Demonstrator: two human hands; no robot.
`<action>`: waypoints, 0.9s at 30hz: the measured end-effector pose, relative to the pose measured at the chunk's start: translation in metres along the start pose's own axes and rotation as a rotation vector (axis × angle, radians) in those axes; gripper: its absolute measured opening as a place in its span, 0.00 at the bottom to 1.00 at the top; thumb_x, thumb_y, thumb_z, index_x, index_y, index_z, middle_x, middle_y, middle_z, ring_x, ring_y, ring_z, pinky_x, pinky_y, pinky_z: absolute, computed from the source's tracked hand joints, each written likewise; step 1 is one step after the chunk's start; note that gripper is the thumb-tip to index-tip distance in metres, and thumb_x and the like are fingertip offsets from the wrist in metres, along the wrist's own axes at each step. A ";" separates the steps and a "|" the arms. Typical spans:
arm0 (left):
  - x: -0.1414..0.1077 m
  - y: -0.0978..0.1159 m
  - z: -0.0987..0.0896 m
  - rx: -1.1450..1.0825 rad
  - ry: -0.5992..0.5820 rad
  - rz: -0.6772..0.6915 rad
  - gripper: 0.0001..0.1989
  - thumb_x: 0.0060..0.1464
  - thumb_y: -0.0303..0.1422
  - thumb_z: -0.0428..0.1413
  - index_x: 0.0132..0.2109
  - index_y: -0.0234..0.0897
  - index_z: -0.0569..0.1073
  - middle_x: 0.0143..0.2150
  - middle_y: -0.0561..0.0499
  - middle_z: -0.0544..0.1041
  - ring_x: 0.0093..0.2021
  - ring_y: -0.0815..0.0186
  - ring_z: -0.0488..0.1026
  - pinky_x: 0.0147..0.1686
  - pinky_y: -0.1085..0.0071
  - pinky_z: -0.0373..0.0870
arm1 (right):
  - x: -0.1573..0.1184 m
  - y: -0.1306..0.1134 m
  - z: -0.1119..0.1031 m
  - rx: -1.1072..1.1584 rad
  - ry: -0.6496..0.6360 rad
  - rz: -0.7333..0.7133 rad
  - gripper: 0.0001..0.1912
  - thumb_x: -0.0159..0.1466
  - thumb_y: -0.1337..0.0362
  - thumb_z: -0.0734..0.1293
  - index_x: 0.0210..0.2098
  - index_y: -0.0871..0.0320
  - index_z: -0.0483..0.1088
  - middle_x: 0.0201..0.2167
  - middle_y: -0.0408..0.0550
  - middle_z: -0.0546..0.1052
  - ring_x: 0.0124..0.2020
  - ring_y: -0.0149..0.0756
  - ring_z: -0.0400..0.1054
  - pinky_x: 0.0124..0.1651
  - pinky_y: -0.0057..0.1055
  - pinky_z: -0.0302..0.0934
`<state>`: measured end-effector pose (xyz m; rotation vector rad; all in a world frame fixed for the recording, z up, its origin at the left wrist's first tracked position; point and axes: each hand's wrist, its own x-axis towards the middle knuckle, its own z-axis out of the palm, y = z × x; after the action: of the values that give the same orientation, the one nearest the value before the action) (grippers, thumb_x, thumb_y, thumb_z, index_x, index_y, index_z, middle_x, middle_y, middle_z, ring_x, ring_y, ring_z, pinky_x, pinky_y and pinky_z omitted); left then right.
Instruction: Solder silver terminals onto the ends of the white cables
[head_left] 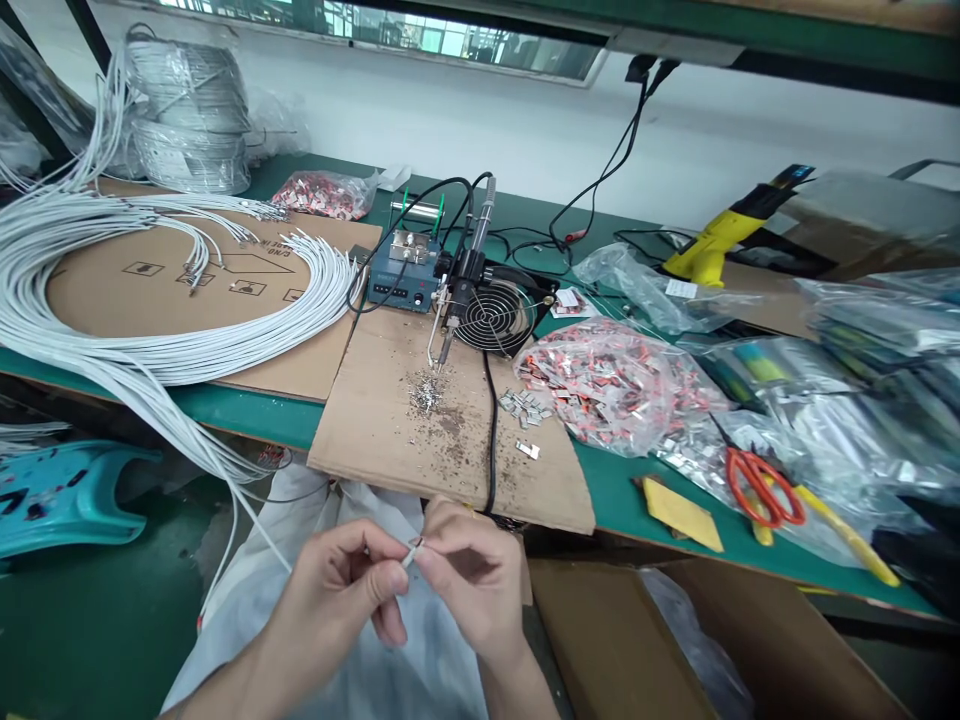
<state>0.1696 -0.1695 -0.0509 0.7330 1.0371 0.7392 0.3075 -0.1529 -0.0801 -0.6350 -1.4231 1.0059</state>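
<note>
In front of my lap, my left hand [349,580] pinches a thin white cable [410,556] close to its end between thumb and forefinger. My right hand [476,575] is closed at the tip of that same cable, its thumb and fingertips meeting those of the left. What exactly lies between the right fingertips is mostly hidden. Beyond the hands, a brown cardboard sheet [375,420] bears a pile of solder bits [426,392] and dark crumbs. Above the pile, a soldering iron [457,310] points downward on its stand.
A large coil of white cables [247,355] covers the bench's left side. Behind the cardboard are a blue soldering station [405,275] and a fan [496,315]. To the right lie a bag of small connectors [615,380], red-handled scissors [761,490] and a yellow heat gun [709,245].
</note>
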 end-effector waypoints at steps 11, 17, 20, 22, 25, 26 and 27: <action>0.003 -0.001 -0.012 0.001 -0.137 0.001 0.27 0.38 0.51 0.59 0.27 0.28 0.62 0.15 0.59 0.65 0.13 0.79 0.66 0.16 0.87 0.61 | -0.002 -0.006 -0.002 -0.085 -0.106 0.011 0.09 0.55 0.77 0.64 0.29 0.57 0.71 0.22 0.44 0.72 0.23 0.30 0.62 0.31 0.31 0.56; 0.005 -0.010 -0.015 0.214 -0.044 0.126 0.26 0.44 0.52 0.54 0.29 0.27 0.68 0.19 0.57 0.64 0.16 0.81 0.66 0.18 0.87 0.60 | 0.001 -0.015 -0.006 -0.275 -0.139 0.036 0.07 0.56 0.76 0.64 0.27 0.59 0.70 0.20 0.44 0.72 0.23 0.30 0.62 0.27 0.29 0.56; 0.003 -0.015 -0.020 0.501 0.027 0.307 0.21 0.52 0.45 0.48 0.31 0.29 0.73 0.23 0.55 0.66 0.17 0.84 0.65 0.19 0.89 0.59 | 0.003 -0.022 -0.011 -0.442 -0.190 -0.063 0.09 0.55 0.77 0.65 0.31 0.58 0.70 0.22 0.43 0.73 0.24 0.30 0.63 0.32 0.32 0.57; 0.001 -0.015 -0.021 0.719 0.068 0.472 0.17 0.55 0.39 0.47 0.33 0.32 0.74 0.22 0.54 0.67 0.18 0.85 0.65 0.21 0.89 0.58 | 0.006 -0.027 -0.015 -0.496 -0.237 -0.076 0.09 0.56 0.77 0.65 0.32 0.57 0.70 0.23 0.42 0.73 0.24 0.31 0.63 0.34 0.34 0.58; -0.002 -0.011 -0.020 1.014 0.186 0.849 0.09 0.54 0.29 0.50 0.35 0.35 0.75 0.21 0.54 0.69 0.22 0.84 0.66 0.24 0.90 0.59 | 0.012 -0.033 -0.019 -0.527 -0.305 -0.032 0.07 0.58 0.75 0.65 0.32 0.58 0.72 0.21 0.43 0.73 0.24 0.30 0.63 0.33 0.33 0.58; -0.003 -0.009 -0.019 1.086 0.235 0.974 0.08 0.52 0.26 0.51 0.36 0.35 0.75 0.22 0.54 0.70 0.23 0.83 0.66 0.25 0.89 0.60 | 0.014 -0.035 -0.019 -0.530 -0.325 -0.014 0.06 0.58 0.74 0.65 0.31 0.59 0.72 0.21 0.43 0.73 0.23 0.30 0.63 0.32 0.32 0.58; -0.004 -0.008 -0.018 1.149 0.279 1.070 0.08 0.51 0.24 0.52 0.36 0.34 0.74 0.23 0.54 0.71 0.24 0.82 0.67 0.26 0.89 0.61 | 0.015 -0.035 -0.019 -0.532 -0.339 0.007 0.06 0.58 0.74 0.64 0.30 0.59 0.72 0.20 0.43 0.73 0.23 0.30 0.63 0.31 0.31 0.58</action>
<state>0.1532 -0.1739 -0.0614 2.3346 1.2731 1.1356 0.3310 -0.1528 -0.0441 -0.8804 -2.0188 0.7595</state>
